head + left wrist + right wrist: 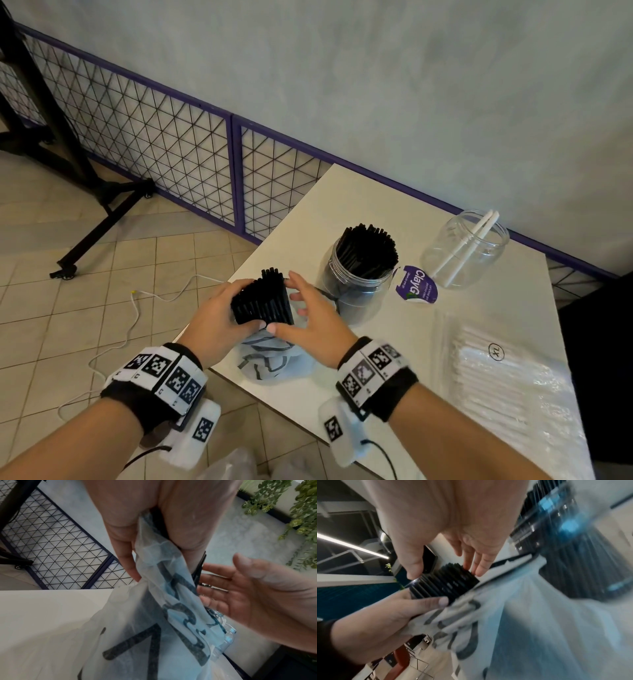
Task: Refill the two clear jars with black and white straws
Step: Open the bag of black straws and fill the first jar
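Head view: left hand (219, 313) was wrapped around a bundle of black straws (262, 299), thumb across the front near its lower end, holding it upright over the near-left corner of the white table (342, 192). Right hand (310, 317) lay against the bundle's right side with fingers nearly straight, closed on nothing; probably squaring the ends before loading. A crumpled plastic bag (270, 356) hung from the bundle's lower end. Just right of the hands stood the jar of black straws (359, 274), already well filled. Far right, the second clear jar (467, 248) held only a couple of white straws (466, 246). A purple-labelled lid (416, 284) lay between the jars. A wrapped pack of white straws (507, 387) lay near right, unopened as far as I could tell.

Left wrist view: left hand (154, 520) clamped the bag (163, 601) together with the straws; only thin black edges showed. The right hand's palm (248, 595) faced it, fingers extended.

Right wrist view (blurred): straw bundle (443, 585) emerging from the bag (488, 628), left thumb (435, 601) across it, right fingertips (479, 568) touching its far edge.

Judgement: black jar nearly done; white jar hardly begun.
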